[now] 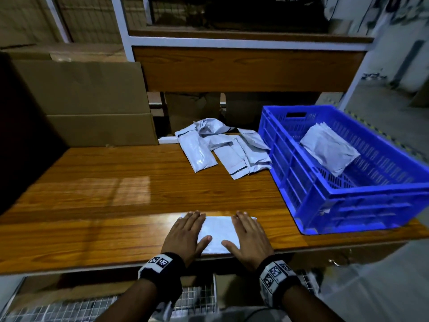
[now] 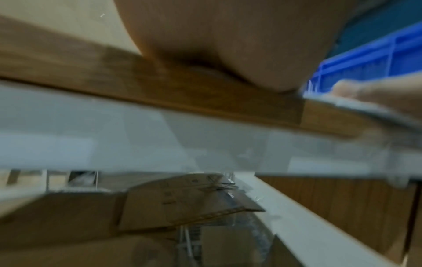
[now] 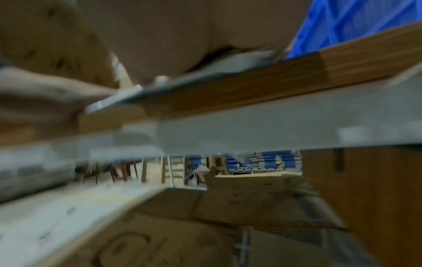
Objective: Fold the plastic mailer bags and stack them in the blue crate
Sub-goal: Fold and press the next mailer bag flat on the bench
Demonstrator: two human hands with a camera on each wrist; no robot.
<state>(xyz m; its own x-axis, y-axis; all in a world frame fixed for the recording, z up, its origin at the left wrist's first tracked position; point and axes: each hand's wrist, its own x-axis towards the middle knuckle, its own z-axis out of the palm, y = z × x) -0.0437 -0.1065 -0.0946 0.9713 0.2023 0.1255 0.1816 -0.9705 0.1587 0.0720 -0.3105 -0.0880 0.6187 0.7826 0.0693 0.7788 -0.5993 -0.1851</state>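
Mailer bag [image 1: 218,231], white and folded into a flat rectangle, lies at the near edge of the wooden table [image 1: 104,201], right in front of the person. The left hand [image 1: 185,235] lies flat on its left part and the right hand [image 1: 249,238] lies flat on its right part; on both hands the fingers are straight and held close together, and the thumbs are spread inward over the middle of the bag without touching each other. Neither hand pinches the plastic. Both wrists carry black bands with printed marker squares. Farther back on the table, a loose heap of unfolded mailer bags [image 1: 222,147] lies crumpled, just beside the left wall of the blue crate [image 1: 308,189]. The crate stands on the right part of the table, and its near right corner seems to reach past the table edge. Inside it, toward the far side, a small stack of folded bags [image 1: 329,149] rests tilted on the floor of the crate. Between the hands and the crate the wood is bare. A large cardboard sheet [image 1: 88,94] leans at the back left, and a wooden shelf board [image 1: 243,68] in a white frame runs behind the heap. The two wrist views are blurred; they show only palms above the table edge, a strip of blue, and cardboard boxes [image 2: 182,202] under the table.
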